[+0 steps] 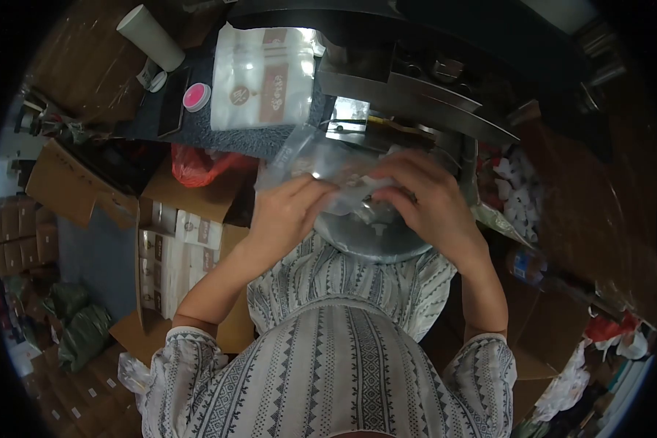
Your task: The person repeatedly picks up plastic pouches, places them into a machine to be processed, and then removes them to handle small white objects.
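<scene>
A clear plastic bag (293, 162) with pale print spans the space between my two hands. My left hand (288, 212) pinches its near edge between thumb and fingers. Bent over the right end of the bag, my right hand (431, 193) has thumb and fingers curled close together, blurred by motion; part of the plastic lies under them. Below the hands, just above my lap, is a round grey metal dish or disc (379, 241). Straight ahead stands a metal machine (434, 95) with a shiny plate (348, 118) at its front.
A stack of printed plastic bags (233, 73) lies on the dark mat, beside a pink-lidded jar (196, 96) and a white cup (152, 38). An open carton (147, 314) of packets is at left, under a red bag (196, 169). White crumpled pieces (518, 201) fill a container at right.
</scene>
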`<state>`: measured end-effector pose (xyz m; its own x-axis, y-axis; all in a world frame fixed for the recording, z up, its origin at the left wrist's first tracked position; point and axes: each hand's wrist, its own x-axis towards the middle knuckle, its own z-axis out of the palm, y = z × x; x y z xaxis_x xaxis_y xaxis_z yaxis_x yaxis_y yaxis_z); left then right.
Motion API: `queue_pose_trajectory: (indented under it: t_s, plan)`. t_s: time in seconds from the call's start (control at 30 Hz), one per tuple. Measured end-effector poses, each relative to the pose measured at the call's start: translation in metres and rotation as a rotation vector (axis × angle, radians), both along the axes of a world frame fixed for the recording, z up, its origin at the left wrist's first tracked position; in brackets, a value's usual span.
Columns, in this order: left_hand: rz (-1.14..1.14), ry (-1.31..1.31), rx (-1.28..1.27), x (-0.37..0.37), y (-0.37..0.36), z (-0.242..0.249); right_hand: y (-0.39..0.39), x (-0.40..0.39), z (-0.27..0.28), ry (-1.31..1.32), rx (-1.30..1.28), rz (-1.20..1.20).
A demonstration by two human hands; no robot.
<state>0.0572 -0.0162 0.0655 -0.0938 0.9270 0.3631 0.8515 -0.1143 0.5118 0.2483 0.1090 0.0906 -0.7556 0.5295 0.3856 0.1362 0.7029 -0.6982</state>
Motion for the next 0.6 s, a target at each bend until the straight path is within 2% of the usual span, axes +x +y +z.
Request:
queue_pose_trajectory:
  t_s: [0.03, 0.07, 0.1, 0.13, 0.2, 0.23, 0.3, 0.4, 0.43, 0.5, 0.6]
  plan:
    - [-0.073, -0.103, -0.112, 0.006, 0.002, -0.003, 0.001, 0.002, -0.001, -0.002, -0.001, -0.001]
    - [-0.074, -0.103, -0.111, 0.011, 0.007, -0.006, 0.003, 0.004, -0.003, -0.032, -0.203, 0.008]
    - [-0.15, -0.227, -0.165, 0.017, 0.013, -0.008, 0.005, 0.007, -0.004, -0.061, -0.406, 0.017]
    - [-0.225, -0.349, -0.218, 0.021, 0.019, -0.01, 0.008, 0.01, -0.003, -0.061, -0.403, 0.015]
    - [-0.215, -0.334, -0.208, 0.029, 0.029, -0.011, 0.014, 0.016, -0.001, -0.208, -0.291, -0.152]
    - [-0.204, -0.318, -0.204, 0.031, 0.033, -0.011, 0.015, 0.021, 0.0, -0.207, -0.29, -0.16]
    - [-0.16, -0.328, -0.206, 0.028, 0.036, -0.011, 0.018, 0.03, 0.0, -0.003, -0.348, -0.248]
    - [-0.07, -0.325, -0.184, 0.024, 0.034, -0.013, 0.018, 0.042, 0.013, -0.121, -0.211, -0.303]
    - [-0.031, -0.314, -0.159, 0.023, 0.033, -0.014, 0.015, 0.043, 0.014, -0.122, -0.212, -0.302]
    - [-0.026, -0.266, -0.146, 0.022, 0.031, -0.011, 0.011, 0.043, 0.015, -0.241, -0.055, -0.241]
    - [-0.088, -0.16, -0.128, 0.021, 0.028, -0.014, 0.008, 0.039, 0.009, -0.234, -0.098, -0.138]
